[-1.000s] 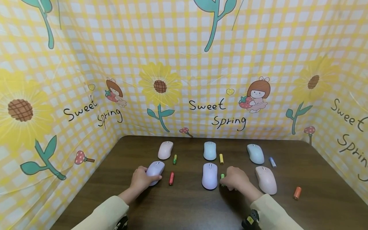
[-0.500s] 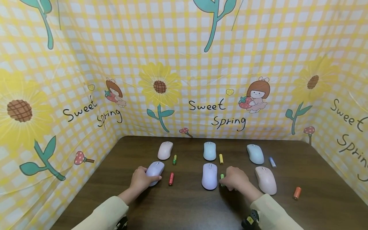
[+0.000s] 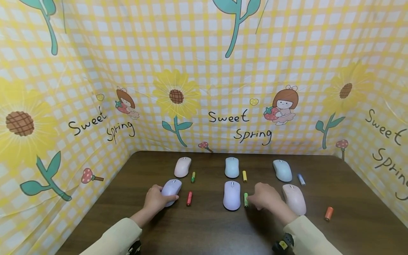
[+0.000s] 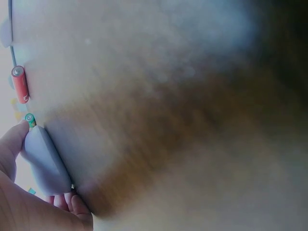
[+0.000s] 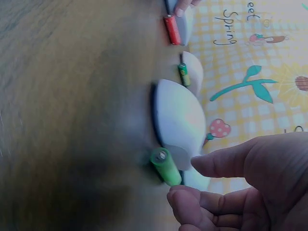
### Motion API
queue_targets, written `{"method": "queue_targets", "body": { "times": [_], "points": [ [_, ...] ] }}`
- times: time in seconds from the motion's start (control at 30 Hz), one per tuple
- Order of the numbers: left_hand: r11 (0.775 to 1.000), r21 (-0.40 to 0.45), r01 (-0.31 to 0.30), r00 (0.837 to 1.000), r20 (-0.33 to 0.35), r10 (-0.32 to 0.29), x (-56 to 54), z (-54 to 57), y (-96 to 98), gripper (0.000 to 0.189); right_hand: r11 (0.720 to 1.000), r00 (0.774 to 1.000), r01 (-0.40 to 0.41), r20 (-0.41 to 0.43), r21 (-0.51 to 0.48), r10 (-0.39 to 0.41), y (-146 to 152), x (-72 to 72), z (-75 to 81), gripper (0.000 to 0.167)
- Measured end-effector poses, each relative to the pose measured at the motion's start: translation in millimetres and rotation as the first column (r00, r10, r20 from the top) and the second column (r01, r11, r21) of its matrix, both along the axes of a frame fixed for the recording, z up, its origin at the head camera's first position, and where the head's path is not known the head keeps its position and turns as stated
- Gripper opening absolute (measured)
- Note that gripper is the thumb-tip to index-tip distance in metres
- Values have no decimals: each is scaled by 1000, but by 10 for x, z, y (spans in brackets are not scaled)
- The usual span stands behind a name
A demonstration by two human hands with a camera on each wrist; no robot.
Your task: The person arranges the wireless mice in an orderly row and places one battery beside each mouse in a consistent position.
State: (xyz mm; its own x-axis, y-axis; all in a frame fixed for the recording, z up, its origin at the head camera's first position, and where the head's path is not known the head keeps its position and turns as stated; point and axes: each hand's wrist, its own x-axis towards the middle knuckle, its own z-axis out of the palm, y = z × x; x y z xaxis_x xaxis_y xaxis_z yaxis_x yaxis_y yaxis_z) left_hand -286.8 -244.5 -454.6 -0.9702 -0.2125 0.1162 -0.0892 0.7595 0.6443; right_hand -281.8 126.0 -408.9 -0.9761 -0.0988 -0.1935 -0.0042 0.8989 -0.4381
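My left hand (image 3: 156,199) grips a lavender computer mouse (image 3: 172,189) on the table, its thumb along the near right side. In the left wrist view the fingers curl round the far side of that mouse (image 4: 45,161). A light green battery (image 3: 246,200) lies just right of a second lavender mouse (image 3: 232,196). Beside this battery is my right hand (image 3: 264,196), holding nothing. The right wrist view shows its thumb and index finger spread apart near the green battery (image 5: 166,166). A red battery (image 3: 189,198) lies to the right of the left-hand mouse.
Along the back stand a pink mouse (image 3: 182,167) and two blue mice, the middle one (image 3: 232,167) and the right one (image 3: 282,170). Another pink mouse (image 3: 294,199) is under the right forearm's far side. Green, yellow (image 3: 244,176), blue (image 3: 301,179) and orange (image 3: 329,214) batteries lie about.
My right hand has let go of the light green battery and drawn slightly to the right, so more of the battery shows. My left hand stays on its mouse.
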Motion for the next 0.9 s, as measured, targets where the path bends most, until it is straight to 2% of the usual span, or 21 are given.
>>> {"method": "queue_targets", "body": {
  "times": [0.33, 0.47, 0.57, 0.73, 0.9],
  "points": [
    [1000, 9, -12, 1000, -1, 12, 5, -2, 2, 64, 999, 997, -28, -77, -18, 26, 294, 47, 163, 32],
    [1000, 6, -17, 1000, 5, 17, 0, -11, -2, 64, 999, 991, -42, -128, -9, 41, 447, 73, 222, 47],
    [1000, 10, -13, 1000, 4, 13, -4, -17, -7, 63, 998, 988, -57, -146, 3, 57, 591, 102, 281, 51],
    [1000, 12, -2, 1000, -9, 2, -16, -17, -9, 64, 998, 989, -60, -133, -4, 59, 851, 162, 395, 50],
    [1000, 14, -2, 1000, -7, 2, -14, 0, 0, 65, 1000, 995, -26, -94, -15, 24, 1101, 201, 458, 47]
  ]
}}
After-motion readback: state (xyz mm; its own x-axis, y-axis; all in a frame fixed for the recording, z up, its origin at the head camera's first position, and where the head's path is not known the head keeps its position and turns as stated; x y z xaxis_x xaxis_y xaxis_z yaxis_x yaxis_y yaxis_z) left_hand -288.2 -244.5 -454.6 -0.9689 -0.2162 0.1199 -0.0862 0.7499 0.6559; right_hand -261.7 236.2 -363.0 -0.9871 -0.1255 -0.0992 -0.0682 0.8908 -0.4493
